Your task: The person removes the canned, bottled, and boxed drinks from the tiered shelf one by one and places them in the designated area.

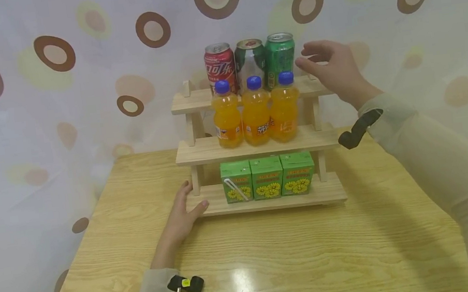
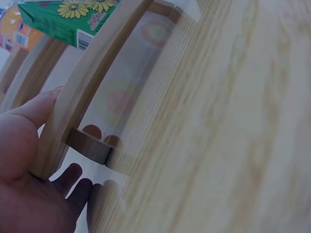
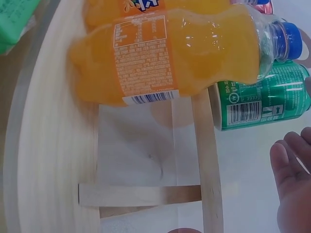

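A three-tier wooden display rack (image 1: 331, 187) stands on the table. My left hand (image 1: 181, 216) holds the left end of its bottom board; in the left wrist view the thumb lies along the board and the fingers are on the other side. My right hand (image 1: 331, 68) is beside the green soda can (image 1: 283, 54) at the right of the top board, thumb and fingers apart with nothing between them. A red cola can (image 1: 219, 62) and a dark green and silver can (image 1: 250, 61) complete that row. In the right wrist view the green can (image 3: 265, 97) lies beyond the fingertips (image 3: 279, 158).
Three orange soda bottles (image 1: 255, 107) with blue caps stand on the middle board, partly covering the cans. Three green drink cartons (image 1: 267, 178) sit on the bottom board, the left one with a straw. Behind the wooden table (image 1: 273, 248) hangs a patterned cloth (image 1: 92, 100).
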A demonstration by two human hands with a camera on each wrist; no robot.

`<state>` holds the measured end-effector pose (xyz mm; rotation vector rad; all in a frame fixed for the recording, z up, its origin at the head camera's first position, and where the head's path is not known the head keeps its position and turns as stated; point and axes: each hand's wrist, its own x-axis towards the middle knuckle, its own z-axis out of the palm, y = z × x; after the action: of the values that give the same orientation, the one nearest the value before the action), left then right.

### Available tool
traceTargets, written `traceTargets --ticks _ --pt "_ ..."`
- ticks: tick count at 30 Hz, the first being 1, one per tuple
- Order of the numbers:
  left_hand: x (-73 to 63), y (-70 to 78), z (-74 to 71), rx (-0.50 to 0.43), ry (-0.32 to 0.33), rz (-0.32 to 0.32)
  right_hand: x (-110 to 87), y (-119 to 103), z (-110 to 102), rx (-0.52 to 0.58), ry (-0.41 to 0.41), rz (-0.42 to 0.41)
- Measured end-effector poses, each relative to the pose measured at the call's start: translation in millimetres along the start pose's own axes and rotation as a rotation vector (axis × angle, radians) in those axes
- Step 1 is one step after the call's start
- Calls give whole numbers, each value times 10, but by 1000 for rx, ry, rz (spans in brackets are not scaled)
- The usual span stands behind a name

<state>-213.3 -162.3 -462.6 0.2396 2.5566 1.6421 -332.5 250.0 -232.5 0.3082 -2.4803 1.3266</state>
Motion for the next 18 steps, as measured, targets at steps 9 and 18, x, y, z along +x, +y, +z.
traceTargets --ticks 9,18 --pt "-8 -6 -10 9 4 -1 122 -75 90 78 -26 32" --pt "-3 -15 -2 -7 0 3 244 -90 139 177 -51 69"
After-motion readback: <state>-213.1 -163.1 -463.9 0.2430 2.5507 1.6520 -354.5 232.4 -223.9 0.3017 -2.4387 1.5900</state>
